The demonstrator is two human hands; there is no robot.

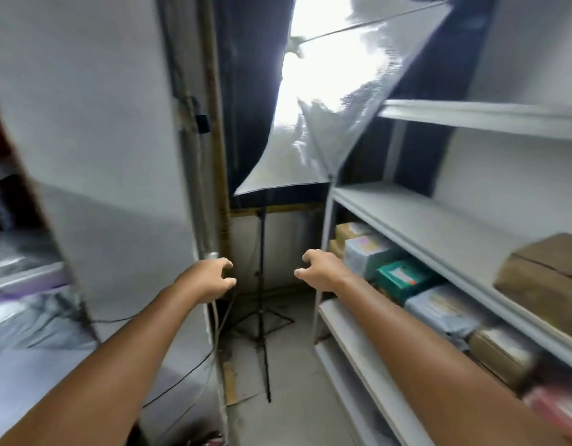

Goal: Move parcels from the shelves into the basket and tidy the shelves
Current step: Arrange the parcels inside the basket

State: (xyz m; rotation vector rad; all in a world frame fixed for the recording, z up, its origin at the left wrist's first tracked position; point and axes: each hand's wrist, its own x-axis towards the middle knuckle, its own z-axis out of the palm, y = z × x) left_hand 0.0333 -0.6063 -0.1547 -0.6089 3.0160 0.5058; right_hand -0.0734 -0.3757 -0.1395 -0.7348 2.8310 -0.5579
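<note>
A white metal shelf unit (416,220) runs along the right. Its middle board carries a brown cardboard box (542,278) at the right edge. On the board below stand several parcels in a row: a pale wrapped parcel (368,252), a green box (403,276), a grey bagged parcel (445,312) and a brown parcel (500,352). My left hand (210,276) and my right hand (320,270) are stretched out in mid-air before me, fingers loosely curled, holding nothing. My right hand hovers just left of the pale parcel. No basket is in view.
A softbox light (313,130) on a black tripod (262,317) stands in the corner ahead. A white wall panel (101,156) with cables fills the left. Blurred grey bags (24,252) lie at the far left. Bare floor (288,381) lies between.
</note>
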